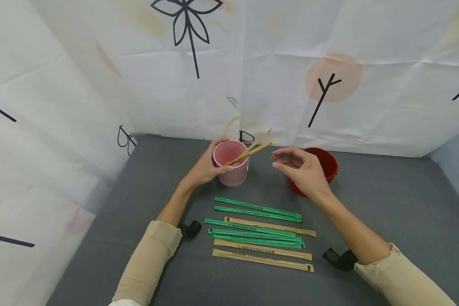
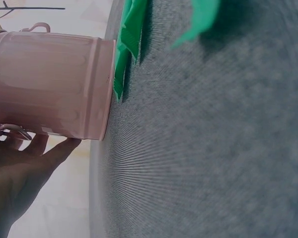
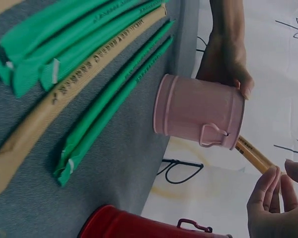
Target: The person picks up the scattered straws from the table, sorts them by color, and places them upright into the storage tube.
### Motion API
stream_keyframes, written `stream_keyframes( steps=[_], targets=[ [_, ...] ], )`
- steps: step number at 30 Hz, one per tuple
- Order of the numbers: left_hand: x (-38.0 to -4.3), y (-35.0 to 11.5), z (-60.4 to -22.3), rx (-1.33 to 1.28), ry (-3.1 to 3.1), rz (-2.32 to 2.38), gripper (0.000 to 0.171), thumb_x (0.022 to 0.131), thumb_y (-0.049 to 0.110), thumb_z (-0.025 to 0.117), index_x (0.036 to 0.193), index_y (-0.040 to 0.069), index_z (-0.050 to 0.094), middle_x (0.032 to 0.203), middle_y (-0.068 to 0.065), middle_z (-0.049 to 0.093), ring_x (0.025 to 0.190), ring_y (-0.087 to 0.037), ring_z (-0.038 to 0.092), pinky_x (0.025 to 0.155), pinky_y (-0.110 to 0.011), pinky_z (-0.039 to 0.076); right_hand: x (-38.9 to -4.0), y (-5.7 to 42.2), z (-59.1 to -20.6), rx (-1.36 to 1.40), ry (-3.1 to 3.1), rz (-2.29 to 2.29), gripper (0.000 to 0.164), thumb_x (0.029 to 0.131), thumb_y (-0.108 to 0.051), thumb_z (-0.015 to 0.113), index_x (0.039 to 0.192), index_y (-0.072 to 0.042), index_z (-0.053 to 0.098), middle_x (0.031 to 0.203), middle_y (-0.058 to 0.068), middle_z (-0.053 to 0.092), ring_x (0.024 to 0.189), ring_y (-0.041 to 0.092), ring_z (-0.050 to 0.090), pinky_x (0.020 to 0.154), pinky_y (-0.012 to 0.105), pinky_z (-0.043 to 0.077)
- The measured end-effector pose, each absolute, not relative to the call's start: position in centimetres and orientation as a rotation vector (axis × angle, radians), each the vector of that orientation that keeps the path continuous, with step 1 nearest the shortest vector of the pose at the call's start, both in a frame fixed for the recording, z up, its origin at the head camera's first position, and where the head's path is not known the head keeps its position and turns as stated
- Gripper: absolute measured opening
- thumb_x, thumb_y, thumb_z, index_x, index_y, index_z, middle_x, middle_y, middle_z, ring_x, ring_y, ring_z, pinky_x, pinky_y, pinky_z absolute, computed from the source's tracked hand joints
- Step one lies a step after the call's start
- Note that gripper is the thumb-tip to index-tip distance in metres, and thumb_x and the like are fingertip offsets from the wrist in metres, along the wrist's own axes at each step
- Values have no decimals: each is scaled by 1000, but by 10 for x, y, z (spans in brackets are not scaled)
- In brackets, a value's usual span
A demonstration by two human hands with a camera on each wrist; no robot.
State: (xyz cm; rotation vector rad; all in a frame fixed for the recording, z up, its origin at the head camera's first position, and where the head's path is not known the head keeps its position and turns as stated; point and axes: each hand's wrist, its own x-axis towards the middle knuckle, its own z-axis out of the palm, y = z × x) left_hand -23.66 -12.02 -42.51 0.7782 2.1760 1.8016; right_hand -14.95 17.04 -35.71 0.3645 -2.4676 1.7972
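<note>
My left hand (image 1: 208, 163) grips a pink metal bucket (image 1: 234, 175) by its upper side, thumb in front and fingers behind. The bucket (image 2: 49, 84) stands upright on the grey cloth. Two tan paper-wrapped sticks (image 1: 254, 149), one printed with dark lettering, lean out over its right rim. My right hand (image 1: 300, 168) hovers to the right of their upper ends, fingers loosely bent and nothing between them in the head view. In the right wrist view its fingertips overlap the outer end of a tan stick (image 3: 256, 154). Behind the right hand, a red bucket (image 1: 325, 161) is partly hidden.
Several green paper-wrapped sticks (image 1: 258, 207) and a few tan ones (image 1: 263, 260) lie in a rough row across the grey cloth (image 1: 386, 204), nearer my body. A white patterned curtain (image 1: 275, 85) hangs along the table's back edge.
</note>
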Motion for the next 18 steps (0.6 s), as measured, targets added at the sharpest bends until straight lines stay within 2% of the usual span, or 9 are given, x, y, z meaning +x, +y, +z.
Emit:
stream_keyframes(
  steps=[6, 12, 18],
  targets=[
    [-225, -118, -403, 785, 2151, 1815, 88, 81, -3, 74, 151, -4, 21, 140, -32, 39, 126, -47, 44, 101, -63, 39, -133, 181, -360, 403, -2473, 1806, 24, 93, -11, 71, 114, -2, 67, 112, 12, 69, 99, 10, 68, 87, 20, 52],
    [-223, -119, -400, 773, 2154, 1804, 89, 82, 2, 77, 151, -3, 22, 140, -31, 40, 126, -46, 44, 101, -63, 39, -117, 195, -369, 454, -2470, 1836, 22, 92, -6, 70, 113, -1, 66, 109, 5, 69, 96, 11, 68, 83, 21, 54],
    [-223, -120, -400, 782, 2155, 1786, 89, 82, 0, 76, 152, -3, 20, 142, -31, 38, 128, -48, 42, 101, -63, 38, -106, 207, -377, 468, -2466, 1850, 21, 92, -2, 69, 112, 1, 66, 108, 11, 70, 95, 16, 69, 85, 21, 53]
  ],
)
